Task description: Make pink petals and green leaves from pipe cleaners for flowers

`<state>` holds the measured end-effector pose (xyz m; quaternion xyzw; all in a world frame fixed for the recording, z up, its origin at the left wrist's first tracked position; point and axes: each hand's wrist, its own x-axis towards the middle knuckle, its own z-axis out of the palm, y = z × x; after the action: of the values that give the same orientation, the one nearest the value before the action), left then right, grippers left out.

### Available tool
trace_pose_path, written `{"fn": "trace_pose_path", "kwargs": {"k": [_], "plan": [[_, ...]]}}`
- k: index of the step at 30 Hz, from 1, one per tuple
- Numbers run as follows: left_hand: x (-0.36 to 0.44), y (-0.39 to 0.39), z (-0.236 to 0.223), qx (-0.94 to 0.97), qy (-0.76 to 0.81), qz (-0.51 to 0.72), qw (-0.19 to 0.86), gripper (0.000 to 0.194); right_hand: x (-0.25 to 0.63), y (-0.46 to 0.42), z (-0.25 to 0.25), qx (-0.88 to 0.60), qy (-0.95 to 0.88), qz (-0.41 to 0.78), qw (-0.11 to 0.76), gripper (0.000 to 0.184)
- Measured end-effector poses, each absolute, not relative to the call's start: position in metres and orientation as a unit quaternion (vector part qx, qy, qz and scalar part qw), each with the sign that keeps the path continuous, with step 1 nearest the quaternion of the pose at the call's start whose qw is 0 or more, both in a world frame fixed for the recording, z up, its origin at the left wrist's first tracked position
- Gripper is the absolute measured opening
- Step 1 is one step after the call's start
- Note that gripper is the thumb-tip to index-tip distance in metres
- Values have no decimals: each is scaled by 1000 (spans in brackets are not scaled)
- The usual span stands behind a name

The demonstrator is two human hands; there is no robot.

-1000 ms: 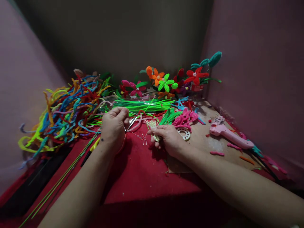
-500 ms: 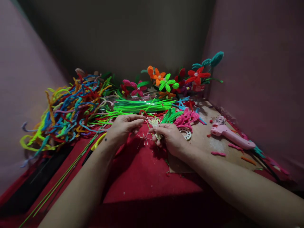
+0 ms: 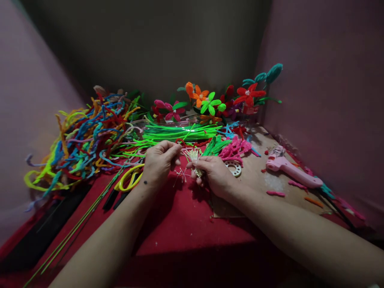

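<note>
My right hand [image 3: 214,170] is closed around a bundle of pale cream flower stamens [image 3: 194,154], whose tips fan out above and below the fingers. Just left of it, my left hand [image 3: 159,164] is pinched, with thumb and fingertips pressed together close to the stamen tips. Whatever sits between those fingertips is too small to make out. Below and between the hands, several loose stamens [image 3: 181,174] lie crossed on the red cloth [image 3: 180,228].
Left stands a tangled heap of coloured pipe cleaners [image 3: 96,136]; yellow-handled scissors [image 3: 129,178] lie beside my left wrist. Behind are green pipe cleaners [image 3: 183,132] and fuzzy flowers [image 3: 210,104]. Pink petals [image 3: 235,149], a white holed ring [image 3: 234,169] and a pink glue gun [image 3: 294,172] lie right.
My left hand has shifted slightly right and turned, its fingers now more curled, uncovering more of the yellow scissor handles. My right hand keeps its grip on the stamen bundle, nearly still.
</note>
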<state>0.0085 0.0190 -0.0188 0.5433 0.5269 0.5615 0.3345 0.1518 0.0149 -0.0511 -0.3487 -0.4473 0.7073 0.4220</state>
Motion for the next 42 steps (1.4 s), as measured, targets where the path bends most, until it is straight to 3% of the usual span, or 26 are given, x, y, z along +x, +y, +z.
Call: {"fn": "trace_pose_path", "kwargs": {"k": [6, 10, 13, 20, 31, 33, 36, 39, 42], "plan": [[-22, 25, -11, 503, 520, 597, 347, 18, 153, 14, -51, -348, -437, 705, 436, 15], [-36, 27, -8, 526, 590, 416, 449, 17, 154, 14, -50, -349, -440, 701, 440, 14], [-30, 26, -9, 555, 618, 349, 434, 16, 154, 15, -51, -348, -443, 701, 437, 15], [0, 20, -17, 542, 532, 458, 462, 20, 153, 15, -52, -342, -451, 699, 437, 15], [-10, 23, -12, 494, 496, 590, 403, 16, 154, 16, -51, -360, -435, 695, 446, 12], [-22, 24, -7, 500, 506, 547, 442, 17, 155, 17, -50, -363, -419, 687, 470, 12], [-38, 26, -7, 554, 559, 381, 485, 19, 155, 18, -49, -369, -395, 676, 501, 12], [-41, 30, -13, 611, 603, 259, 443, 20, 155, 18, -49, -372, -385, 678, 504, 11], [-34, 33, -19, 638, 625, 227, 388, 16, 155, 18, -50, -365, -392, 680, 501, 12]]}}
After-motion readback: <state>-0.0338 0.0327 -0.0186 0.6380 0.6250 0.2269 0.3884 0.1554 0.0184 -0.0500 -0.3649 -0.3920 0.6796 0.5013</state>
